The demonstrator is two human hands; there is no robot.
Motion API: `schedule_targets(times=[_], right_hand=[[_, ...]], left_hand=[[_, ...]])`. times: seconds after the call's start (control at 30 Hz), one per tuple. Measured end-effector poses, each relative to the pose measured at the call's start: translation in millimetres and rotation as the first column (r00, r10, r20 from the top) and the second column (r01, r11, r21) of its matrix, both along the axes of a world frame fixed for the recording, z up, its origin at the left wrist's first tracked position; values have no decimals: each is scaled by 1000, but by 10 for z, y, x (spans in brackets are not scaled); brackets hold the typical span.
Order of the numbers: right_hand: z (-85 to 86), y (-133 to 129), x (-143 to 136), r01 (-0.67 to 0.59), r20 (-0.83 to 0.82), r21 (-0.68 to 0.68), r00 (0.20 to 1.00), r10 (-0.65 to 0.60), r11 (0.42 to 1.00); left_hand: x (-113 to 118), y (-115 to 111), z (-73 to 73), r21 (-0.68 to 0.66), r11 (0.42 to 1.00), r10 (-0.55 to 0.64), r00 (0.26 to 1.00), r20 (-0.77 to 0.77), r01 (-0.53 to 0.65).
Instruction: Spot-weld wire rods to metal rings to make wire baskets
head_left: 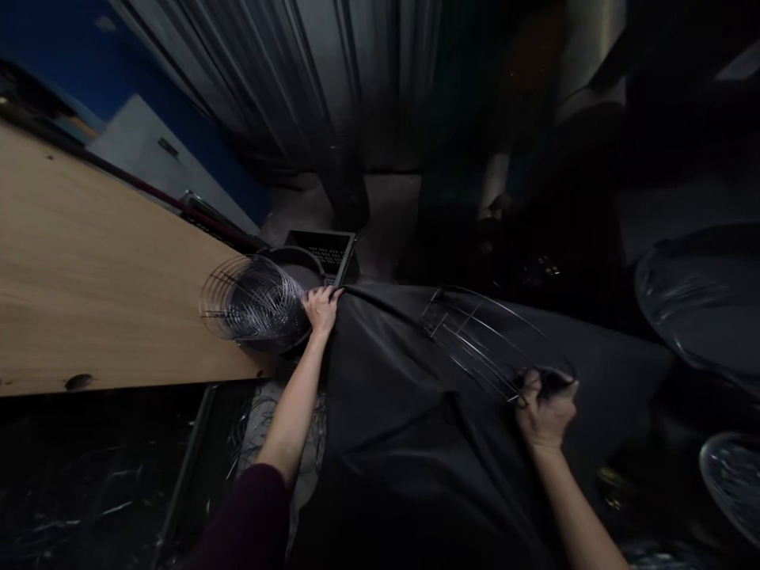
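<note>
My left hand [322, 309] is closed on the upper edge of a black sheet [392, 396], which is pulled into folds from that point. Just left of it a stack of round wire rings [252, 297] sits over the end of a wooden tabletop. On the right, my right hand [547, 408] has its fingers curled at the lower end of a curved wire frame [475, 336]. That frame lies slantwise over the black sheet. Motion blurs the fingers of this hand somewhat.
The wooden tabletop [107, 277] is at the left. Behind the rings stands a dark plastic crate [324, 252]. Round shiny plastic-wrapped bundles [706, 309] are at the right. Loose wires [241, 427] lie below the tabletop. Corrugated metal sheeting [285, 71] rises at the back.
</note>
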State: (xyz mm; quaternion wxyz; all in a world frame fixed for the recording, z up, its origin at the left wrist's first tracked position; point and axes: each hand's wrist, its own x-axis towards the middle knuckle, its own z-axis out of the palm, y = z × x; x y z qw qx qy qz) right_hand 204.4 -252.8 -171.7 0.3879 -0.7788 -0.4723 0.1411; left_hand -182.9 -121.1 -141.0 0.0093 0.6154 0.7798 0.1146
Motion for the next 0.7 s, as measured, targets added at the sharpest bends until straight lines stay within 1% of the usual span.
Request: schedule_targets(times=[0.1, 0.17, 0.2, 0.23, 0.27, 0.3, 0.33, 0.37, 0.4, 0.43, 0.47, 0.5, 0.53, 0.57, 0.6, 0.63, 0.67, 0.7], right_hand=[[-81, -82, -60, 27, -9, -49, 1000, -28, 998], [-68, -85, -85, 3, -13, -58, 1000, -4, 998], [-28, -64, -89, -10, -15, -44, 1000, 10, 999], [36, -23, -88, -24, -15, -16, 1000, 24, 1000], [124, 39, -83, -49, -11, 22, 999, 49, 999], [231, 121, -72, -94, -1, 67, 996, 94, 993], [352, 221, -55, -158, 11, 111, 987, 158, 981], [479, 332, -30, -240, 22, 142, 971, 239, 960], [606, 449, 9, -333, 22, 155, 943, 333, 930], [727, 560, 65, -419, 7, 148, 906, 423, 896], [838, 659, 147, -517, -20, 123, 852, 523, 847], [936, 739, 260, -621, -61, 80, 778, 625, 780], [1019, 798, 412, -715, -114, 28, 692, 712, 699], [1085, 839, 604, -778, -166, -22, 623, 765, 628], [1136, 865, 832, -790, -198, -69, 609, 768, 609], [1172, 883, 1085, -742, -193, -123, 669, 717, 659], [1195, 900, 1346, -610, -141, -169, 792, 593, 774], [1205, 920, 1592, -390, -35, -204, 920, 391, 898]], left_hand=[[-20, -16, 28, -23, 1000, 15, 1000, 11, -15], [25, 18, 109, -41, 999, -13, 1000, 27, 14], [85, 47, 172, -43, 998, -41, 998, 50, 43], [178, 81, 248, -36, 994, -99, 991, 89, 103], [307, 116, 333, -17, 979, -200, 969, 143, 204], [469, 146, 419, 13, 940, -337, 919, 203, 341], [655, 163, 500, 50, 861, -500, 826, 261, 506], [855, 165, 568, 83, 750, -646, 700, 304, 656], [1054, 150, 616, 106, 634, -748, 572, 336, 766], [1236, 121, 640, 119, 544, -803, 474, 361, 831], [1391, 83, 639, 125, 503, -820, 426, 383, 855], [1508, 44, 613, 125, 503, -812, 418, 406, 855], [1585, 8, 567, 122, 526, -793, 434, 429, 841], [1624, -20, 511, 121, 557, -770, 456, 447, 821], [1632, -40, 452, 126, 585, -750, 476, 459, 801], [1619, -53, 400, 136, 608, -736, 492, 464, 782], [1595, -61, 363, 152, 626, -728, 505, 463, 765], [1571, -66, 343, 177, 646, -722, 519, 457, 743]])
